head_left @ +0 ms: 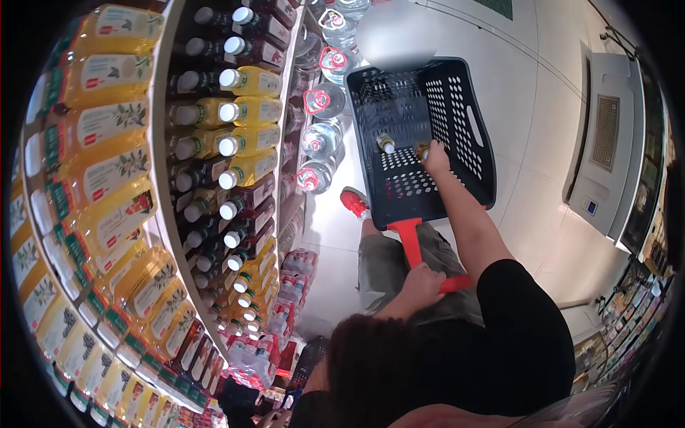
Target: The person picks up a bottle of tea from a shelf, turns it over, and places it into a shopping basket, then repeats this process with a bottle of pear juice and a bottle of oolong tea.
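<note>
My right hand (437, 158) reaches down into the black perforated shopping basket (484, 175), its fingers closed round a small brownish item (424, 151) whose details are hard to make out. Just left of it inside the basket lies a small bottle (385, 142) with a pale cap. My left hand (422, 284) is wrapped round the basket's red handle (409, 239), near my body.
Shelves of yellow juice bottles (260, 111) and dark bottles stand at left. Large water jugs (322, 139) with red handles line the floor beside them. A red shoe (353, 202) is below the basket. At right stands a grey-white cabinet (603, 153). A blurred patch covers the top centre.
</note>
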`<state>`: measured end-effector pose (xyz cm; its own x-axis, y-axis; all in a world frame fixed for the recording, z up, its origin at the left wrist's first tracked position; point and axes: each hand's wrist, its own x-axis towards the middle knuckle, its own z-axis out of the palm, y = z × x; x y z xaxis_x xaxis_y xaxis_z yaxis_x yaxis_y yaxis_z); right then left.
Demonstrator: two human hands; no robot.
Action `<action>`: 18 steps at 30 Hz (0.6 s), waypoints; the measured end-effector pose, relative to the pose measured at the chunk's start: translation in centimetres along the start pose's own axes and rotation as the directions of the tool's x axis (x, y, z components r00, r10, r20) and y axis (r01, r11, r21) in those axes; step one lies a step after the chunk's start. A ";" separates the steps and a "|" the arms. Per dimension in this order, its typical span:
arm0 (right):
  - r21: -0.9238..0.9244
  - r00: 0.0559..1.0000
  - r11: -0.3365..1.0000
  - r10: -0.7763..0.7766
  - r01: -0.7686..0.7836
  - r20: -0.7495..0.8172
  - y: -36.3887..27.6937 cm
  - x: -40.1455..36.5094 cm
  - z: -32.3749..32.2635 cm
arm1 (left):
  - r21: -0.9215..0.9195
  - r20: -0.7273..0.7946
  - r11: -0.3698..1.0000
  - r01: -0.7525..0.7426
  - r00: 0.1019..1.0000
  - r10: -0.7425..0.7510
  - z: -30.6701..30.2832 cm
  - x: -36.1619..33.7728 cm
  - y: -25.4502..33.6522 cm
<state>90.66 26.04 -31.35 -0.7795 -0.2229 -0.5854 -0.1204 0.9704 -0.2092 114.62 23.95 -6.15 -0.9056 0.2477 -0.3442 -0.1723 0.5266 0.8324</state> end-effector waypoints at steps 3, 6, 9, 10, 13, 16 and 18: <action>0.055 0.995 0.994 0.096 -0.097 0.018 2.0 0.8 4.5 | -0.030 0.135 0.999 0.038 0.990 -0.034 3.2 -0.7 0.5; 0.082 0.996 0.993 0.089 -0.087 -0.021 4.4 1.8 9.5 | -0.007 0.112 1.000 0.009 0.994 -0.008 5.6 -1.1 0.5; 0.071 0.985 0.988 0.127 -0.136 0.115 3.8 1.8 10.6 | -0.044 0.100 0.999 0.015 0.995 -0.011 10.1 -2.0 -0.5; 0.068 0.981 0.988 0.125 -0.136 0.145 4.1 2.0 11.7 | -0.052 0.096 0.998 0.017 0.995 -0.012 10.7 -2.1 -0.8; 0.088 0.984 0.987 0.123 -0.135 0.133 4.3 3.4 14.4 | -0.085 0.123 0.996 0.012 0.992 -0.001 11.9 -2.3 -1.0; 0.118 0.979 0.981 0.139 -0.157 0.148 3.7 4.5 16.0 | -0.121 0.150 0.993 0.005 0.989 0.013 12.1 -2.4 -1.2; 0.157 0.976 0.975 0.126 -0.155 0.179 3.4 5.6 16.7 | -0.135 0.158 0.991 0.004 0.987 0.018 12.2 -2.5 -1.3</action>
<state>96.16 26.57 -48.40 -0.6656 -0.1120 -0.7379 0.0996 0.9665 -0.2366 121.83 32.54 -11.68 -0.8360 0.3825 -0.3935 -0.2265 0.4125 0.8823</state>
